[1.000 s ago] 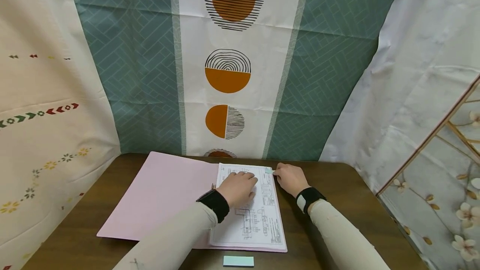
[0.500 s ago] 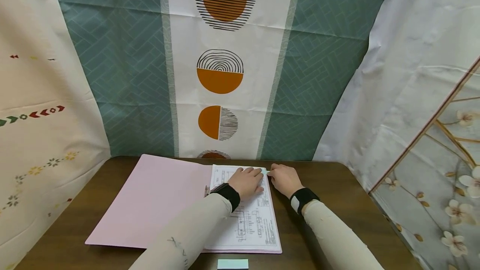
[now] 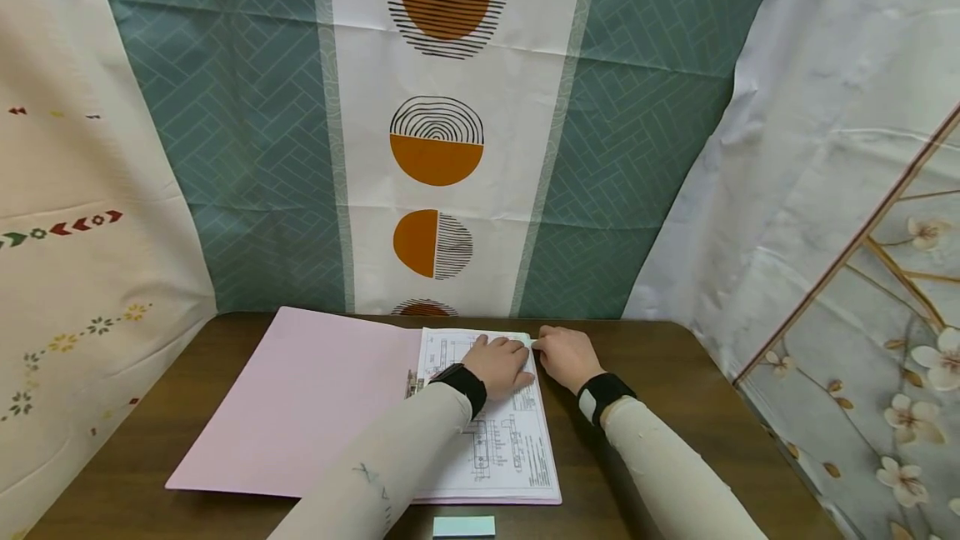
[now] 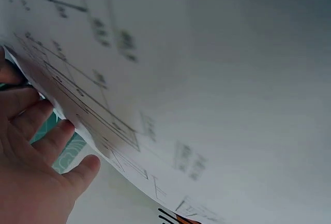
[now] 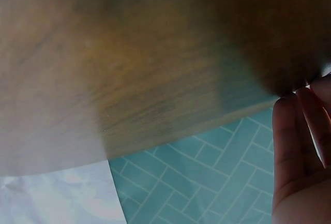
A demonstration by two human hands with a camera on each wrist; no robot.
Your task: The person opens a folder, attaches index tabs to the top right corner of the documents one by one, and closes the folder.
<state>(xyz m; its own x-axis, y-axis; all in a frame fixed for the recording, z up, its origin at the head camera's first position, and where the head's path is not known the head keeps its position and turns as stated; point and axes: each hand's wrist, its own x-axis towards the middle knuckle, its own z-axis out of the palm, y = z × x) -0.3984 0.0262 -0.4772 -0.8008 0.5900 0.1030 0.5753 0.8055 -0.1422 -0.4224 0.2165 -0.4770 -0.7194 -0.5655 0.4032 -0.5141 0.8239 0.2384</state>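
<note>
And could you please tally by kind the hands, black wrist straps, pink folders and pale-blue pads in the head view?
Left hand, right hand: 2
Left wrist strap, right wrist strap: 2
Pink folder: 1
Pale-blue pad: 1
Total: 6

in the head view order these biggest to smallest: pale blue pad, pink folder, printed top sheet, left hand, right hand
1. Pink folder, even partly covered
2. Printed top sheet
3. Left hand and right hand: too alike to rank
4. Pale blue pad
</note>
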